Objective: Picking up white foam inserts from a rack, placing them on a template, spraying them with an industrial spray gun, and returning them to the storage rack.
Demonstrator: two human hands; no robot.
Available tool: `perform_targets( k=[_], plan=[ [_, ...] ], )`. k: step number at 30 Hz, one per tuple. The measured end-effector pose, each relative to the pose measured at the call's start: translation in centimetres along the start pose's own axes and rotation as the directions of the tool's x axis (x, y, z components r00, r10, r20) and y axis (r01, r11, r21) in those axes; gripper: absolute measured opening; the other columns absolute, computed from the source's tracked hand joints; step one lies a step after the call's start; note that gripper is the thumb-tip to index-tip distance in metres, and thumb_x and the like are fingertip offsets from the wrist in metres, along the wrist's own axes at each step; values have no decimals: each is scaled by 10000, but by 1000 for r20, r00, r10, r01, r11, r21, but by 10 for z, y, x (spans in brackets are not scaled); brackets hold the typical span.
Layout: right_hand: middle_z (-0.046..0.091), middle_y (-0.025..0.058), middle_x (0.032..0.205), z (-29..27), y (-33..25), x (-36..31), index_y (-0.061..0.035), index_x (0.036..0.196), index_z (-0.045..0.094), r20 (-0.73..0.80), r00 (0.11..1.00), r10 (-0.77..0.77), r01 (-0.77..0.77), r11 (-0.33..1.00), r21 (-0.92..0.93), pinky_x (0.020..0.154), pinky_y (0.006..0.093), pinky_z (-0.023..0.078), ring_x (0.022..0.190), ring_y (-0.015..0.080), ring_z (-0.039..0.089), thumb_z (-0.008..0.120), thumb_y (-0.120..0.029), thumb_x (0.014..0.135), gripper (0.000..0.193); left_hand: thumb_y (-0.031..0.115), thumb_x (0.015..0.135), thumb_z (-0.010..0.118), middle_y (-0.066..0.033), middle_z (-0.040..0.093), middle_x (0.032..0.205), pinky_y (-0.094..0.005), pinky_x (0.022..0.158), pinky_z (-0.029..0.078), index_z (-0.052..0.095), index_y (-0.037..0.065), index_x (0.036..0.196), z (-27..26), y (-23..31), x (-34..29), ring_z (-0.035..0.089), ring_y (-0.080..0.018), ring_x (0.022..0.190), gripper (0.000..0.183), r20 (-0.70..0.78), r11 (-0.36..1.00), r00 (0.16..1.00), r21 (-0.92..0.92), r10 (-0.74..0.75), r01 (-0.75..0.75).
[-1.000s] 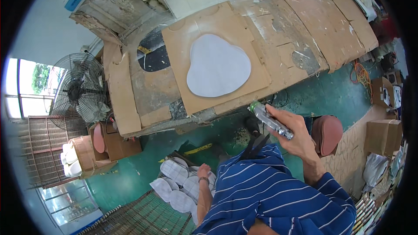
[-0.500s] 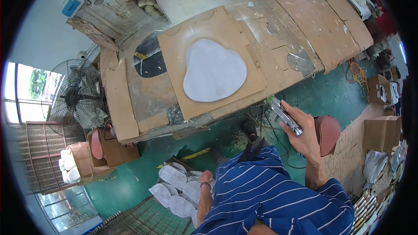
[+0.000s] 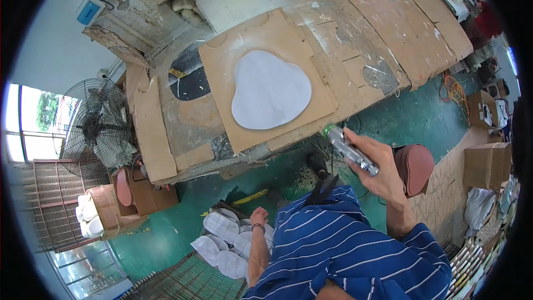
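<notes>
Right of centre in the head view, the right hand point(image 3: 380, 162) is holding a silver tool point(image 3: 351, 150), grip clamped around its body, green end pointing toward the near edge of the tabletop point(image 3: 194, 130). Upper middle, a white lobed piece point(image 3: 272, 90) is lying flat on a cardboard sheet point(image 3: 222, 58), and neither hand is touching it. Lower middle, the left hand point(image 3: 259, 216) is hovering around a pile of pale pieces point(image 3: 215, 223); honestly can't tell if that grip is standing apart or pinching something.

My read: the step is looking like tool-at-the-ready, and working on the white piece would be calling for a steady right grip and some reach over the edge.

Containers: lower left, a brown box point(image 3: 158, 194) is holding a pinkish sole-shaped piece point(image 3: 123, 186). White rounded pieces point(image 3: 94, 226) are sitting just beside it, maybe in another box. Far right, a tan box point(image 3: 487, 162) isn't showing its insides.
</notes>
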State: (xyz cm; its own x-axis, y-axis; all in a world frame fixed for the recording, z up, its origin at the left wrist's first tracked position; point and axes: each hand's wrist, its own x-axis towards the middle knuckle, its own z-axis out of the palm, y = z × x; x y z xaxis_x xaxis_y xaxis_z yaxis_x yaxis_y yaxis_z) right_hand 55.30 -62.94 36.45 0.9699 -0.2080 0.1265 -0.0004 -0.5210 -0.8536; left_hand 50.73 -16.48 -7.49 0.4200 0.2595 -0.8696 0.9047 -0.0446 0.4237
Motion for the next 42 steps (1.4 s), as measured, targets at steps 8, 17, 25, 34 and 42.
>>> perform_targets(
  k=[8, 17, 25, 34, 42],
  plan=[
    [677, 203, 1021, -16, 7, -11, 2, 1359, 600, -75, 990, 121, -134, 970, -203, 792, 359, 508, 849, 350, 659, 714, 65, 780, 594, 124, 896, 656, -53, 735, 997, -445, 728, 549, 673, 140, 1235, -4, -25, 6, 702, -204, 854, 339, 30, 999, 999, -6, -33, 34],
    [698, 210, 1037, -23, -4, -17, -25, 1369, 602, 98, 993, 63, -50, 990, -130, 799, 380, 537, 904, 378, 691, 697, 109, 706, 683, 104, 910, 609, -43, 718, 932, -332, 642, 537, 673, 140, 1217, -3, -28, 25, 687, -181, 807, 316, 119, 997, 991, -57, 60, -54],
    [692, 211, 1058, -24, -5, -27, -25, 1363, 605, 129, 991, 35, -24, 996, -87, 791, 389, 542, 914, 417, 674, 670, 107, 630, 748, 112, 960, 671, -36, 706, 970, -292, 617, 515, 643, 100, 1274, 46, 85, 36, 670, -142, 828, 315, 133, 911, 902, -29, 412, -412],
    [680, 194, 997, -30, -2, -40, -17, 1371, 598, -81, 987, 141, -151, 978, -145, 739, 348, 524, 845, 345, 678, 709, 112, 733, 660, 169, 902, 676, -111, 692, 877, -363, 711, 523, 709, 66, 1203, 149, 273, 41, 658, -196, 763, 320, -66, 439, 446, 354, 892, -826],
    [663, 204, 954, -24, -6, -56, -4, 1376, 595, 146, 972, 182, -185, 983, 9, 733, 358, 517, 829, 373, 657, 663, 113, 601, 787, 188, 870, 679, -148, 708, 986, -424, 851, 529, 703, 107, 1238, 182, 341, 32, 679, -289, 950, 378, -135, 439, 470, 640, 872, -630]
  ],
)
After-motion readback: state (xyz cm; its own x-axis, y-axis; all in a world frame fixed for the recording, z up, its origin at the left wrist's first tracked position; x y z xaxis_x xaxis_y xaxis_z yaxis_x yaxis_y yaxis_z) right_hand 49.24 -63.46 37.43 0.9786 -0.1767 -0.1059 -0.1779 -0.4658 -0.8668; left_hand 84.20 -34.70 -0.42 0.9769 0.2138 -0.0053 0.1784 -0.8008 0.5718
